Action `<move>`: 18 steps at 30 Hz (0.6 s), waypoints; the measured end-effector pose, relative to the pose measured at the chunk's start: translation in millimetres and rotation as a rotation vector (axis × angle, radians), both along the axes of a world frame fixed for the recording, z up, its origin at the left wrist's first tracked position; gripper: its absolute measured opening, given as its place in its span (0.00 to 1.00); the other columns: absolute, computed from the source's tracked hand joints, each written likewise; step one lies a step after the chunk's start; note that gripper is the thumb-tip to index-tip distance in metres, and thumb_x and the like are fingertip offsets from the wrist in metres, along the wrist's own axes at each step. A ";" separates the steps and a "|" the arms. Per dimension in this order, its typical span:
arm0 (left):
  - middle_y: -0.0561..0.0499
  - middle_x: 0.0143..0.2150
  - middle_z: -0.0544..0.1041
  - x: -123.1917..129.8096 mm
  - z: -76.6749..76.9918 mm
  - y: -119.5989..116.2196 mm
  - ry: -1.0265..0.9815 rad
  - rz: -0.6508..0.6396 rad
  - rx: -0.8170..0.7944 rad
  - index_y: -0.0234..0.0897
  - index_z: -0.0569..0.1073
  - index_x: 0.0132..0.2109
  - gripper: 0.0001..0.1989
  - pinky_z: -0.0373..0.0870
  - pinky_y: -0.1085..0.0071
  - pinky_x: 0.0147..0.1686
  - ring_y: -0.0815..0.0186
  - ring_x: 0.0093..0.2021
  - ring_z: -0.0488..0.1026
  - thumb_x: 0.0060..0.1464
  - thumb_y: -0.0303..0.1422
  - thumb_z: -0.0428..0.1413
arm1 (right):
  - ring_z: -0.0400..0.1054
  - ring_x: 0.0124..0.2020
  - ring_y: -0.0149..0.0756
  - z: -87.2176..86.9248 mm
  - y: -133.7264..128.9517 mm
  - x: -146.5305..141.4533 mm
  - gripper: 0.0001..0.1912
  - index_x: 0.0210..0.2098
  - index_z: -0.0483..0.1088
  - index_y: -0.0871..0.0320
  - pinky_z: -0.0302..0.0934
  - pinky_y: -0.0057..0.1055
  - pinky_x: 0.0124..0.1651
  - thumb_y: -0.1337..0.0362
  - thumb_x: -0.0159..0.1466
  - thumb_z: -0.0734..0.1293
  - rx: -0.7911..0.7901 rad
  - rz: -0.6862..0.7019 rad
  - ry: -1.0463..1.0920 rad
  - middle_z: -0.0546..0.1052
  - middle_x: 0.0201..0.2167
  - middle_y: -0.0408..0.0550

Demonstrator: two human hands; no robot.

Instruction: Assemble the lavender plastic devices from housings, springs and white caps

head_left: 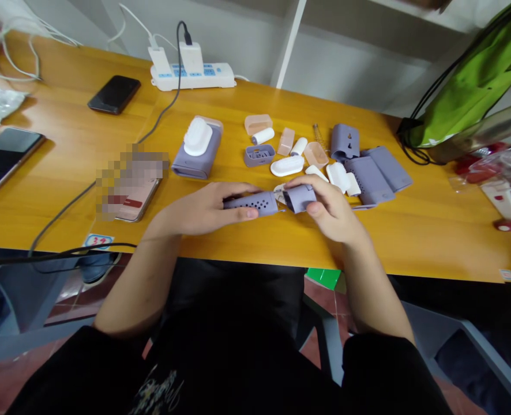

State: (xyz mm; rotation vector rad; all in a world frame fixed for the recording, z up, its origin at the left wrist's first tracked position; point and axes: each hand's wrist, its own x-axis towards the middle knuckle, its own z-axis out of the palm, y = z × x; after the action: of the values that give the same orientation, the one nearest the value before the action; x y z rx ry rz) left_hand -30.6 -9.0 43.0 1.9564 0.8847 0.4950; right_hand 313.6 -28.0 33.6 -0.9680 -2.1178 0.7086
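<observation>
Near the table's front edge, my left hand [212,210] is closed round a long purple perforated part [262,203]. My right hand [331,207] grips a shorter purple piece [302,197] just to its right. A white bit shows between the two pieces, which are close together; whether they touch is hard to tell. Behind my hands lie a white oval part [287,166], a small purple tray [259,155], white rollers and pinkish translucent caps [316,154]. Flat purple panels [370,178] and a purple box [345,141] are at the right.
A purple block [203,151] with a white oval piece [197,136] on top stands left of centre. Phones lie at the left, one black [114,94]. A power strip [221,75] with chargers sits at the back; a dark cable crosses the table. Green bag [467,86] at right.
</observation>
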 end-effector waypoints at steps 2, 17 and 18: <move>0.44 0.68 0.90 0.5 -0.3 1.1 0.006 -0.008 -0.013 0.44 0.85 0.73 0.38 0.86 0.55 0.64 0.45 0.64 0.88 0.73 0.66 0.63 | 0.82 0.51 0.50 1.2 1.0 -3.1 0.40 0.65 0.82 0.45 0.76 0.49 0.57 0.21 0.78 0.64 -0.002 -0.026 0.039 0.88 0.55 0.50; 0.44 0.73 0.88 6.5 -7.0 -1.1 -0.042 -0.057 -0.001 0.49 0.83 0.77 0.37 0.83 0.55 0.72 0.46 0.71 0.86 0.76 0.66 0.62 | 0.81 0.45 0.47 -4.5 -0.9 -14.4 0.41 0.61 0.86 0.48 0.77 0.47 0.54 0.20 0.76 0.67 -0.100 -0.026 0.084 0.87 0.47 0.49; 0.44 0.74 0.87 6.2 -8.1 -0.5 -0.049 -0.059 -0.006 0.50 0.83 0.78 0.37 0.83 0.55 0.73 0.46 0.71 0.86 0.76 0.65 0.62 | 0.80 0.45 0.46 -5.9 -1.2 -13.4 0.40 0.61 0.86 0.47 0.77 0.47 0.53 0.21 0.77 0.67 -0.100 -0.049 0.106 0.86 0.46 0.49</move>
State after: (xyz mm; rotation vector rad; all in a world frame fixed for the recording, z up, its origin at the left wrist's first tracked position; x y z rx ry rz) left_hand -24.4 -9.5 34.9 1.9512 0.7939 0.5033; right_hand 300.2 -29.2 27.7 -1.0096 -1.9759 0.8291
